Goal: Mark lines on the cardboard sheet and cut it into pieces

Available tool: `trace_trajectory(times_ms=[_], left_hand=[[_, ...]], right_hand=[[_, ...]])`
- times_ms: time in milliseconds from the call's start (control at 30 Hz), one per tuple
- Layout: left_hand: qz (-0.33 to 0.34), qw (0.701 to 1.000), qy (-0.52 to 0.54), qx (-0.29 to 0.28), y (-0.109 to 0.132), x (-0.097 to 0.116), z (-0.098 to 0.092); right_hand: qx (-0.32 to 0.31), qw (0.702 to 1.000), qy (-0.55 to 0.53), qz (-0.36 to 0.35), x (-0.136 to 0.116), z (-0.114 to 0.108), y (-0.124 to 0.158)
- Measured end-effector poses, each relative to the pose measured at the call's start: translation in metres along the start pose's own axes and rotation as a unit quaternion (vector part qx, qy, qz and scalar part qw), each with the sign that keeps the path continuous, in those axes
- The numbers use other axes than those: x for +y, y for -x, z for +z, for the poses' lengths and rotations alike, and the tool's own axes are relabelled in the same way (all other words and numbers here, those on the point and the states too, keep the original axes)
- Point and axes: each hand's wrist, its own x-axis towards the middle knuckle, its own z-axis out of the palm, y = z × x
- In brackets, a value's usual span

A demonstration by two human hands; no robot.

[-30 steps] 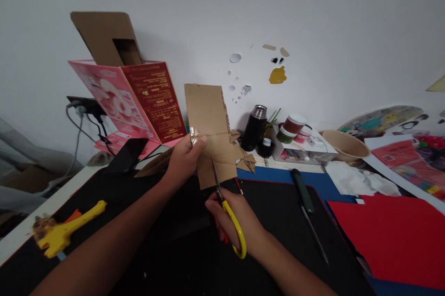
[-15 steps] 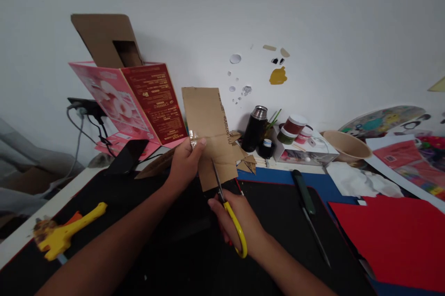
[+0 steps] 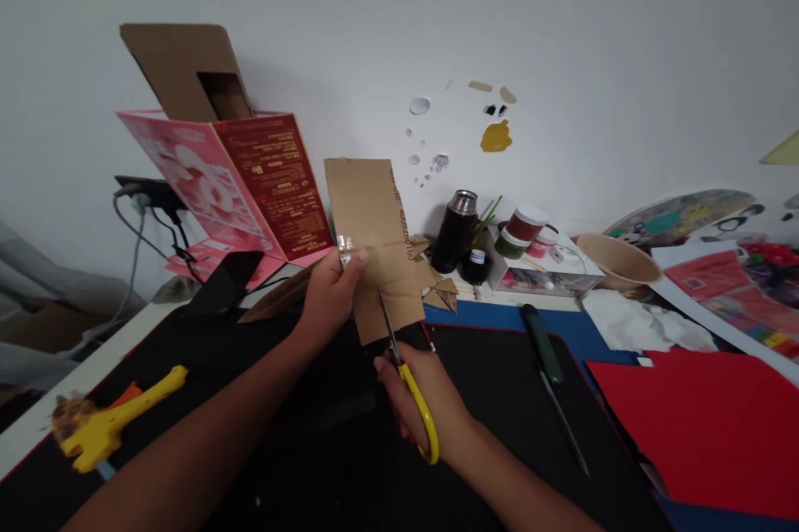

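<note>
A long brown cardboard piece [image 3: 365, 203], printed with numbers along its right edge and bearing a bit of shiny tape, is held up over the black mat [image 3: 493, 399]. My left hand [image 3: 334, 286] pinches it at the left side, thumb on the front. Yellow-handled scissors [image 3: 419, 411] are gripped in my right hand [image 3: 428, 390], below the cardboard. Their blades reach up into its lower part from the bottom edge. Part of the handle is hidden by my fingers. Cardboard scraps [image 3: 443, 292] lie just behind.
At the left stand a pink and red box [image 3: 268, 182], a black phone [image 3: 225, 282] and a yellow glue gun [image 3: 118, 424]. Behind are a black thermos [image 3: 454, 236] and paint jars [image 3: 524, 224]. A green-handled tool [image 3: 543, 345] and red sheet [image 3: 712, 432] lie at right.
The whole view has shifted slightly. Both hands keep their grips, and the scissors and cardboard stay in nearly the same position relative to each other.
</note>
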Motion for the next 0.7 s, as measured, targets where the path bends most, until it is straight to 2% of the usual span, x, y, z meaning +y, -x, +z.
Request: trace_trajectory(times_ms=[700], left_hand=[[0.021, 1.0, -0.013, 0.011, -0.004, 0.002, -0.005]], right_hand=[[-0.043, 0.998, -0.053, -0.01, -0.017, -0.009, 0.003]])
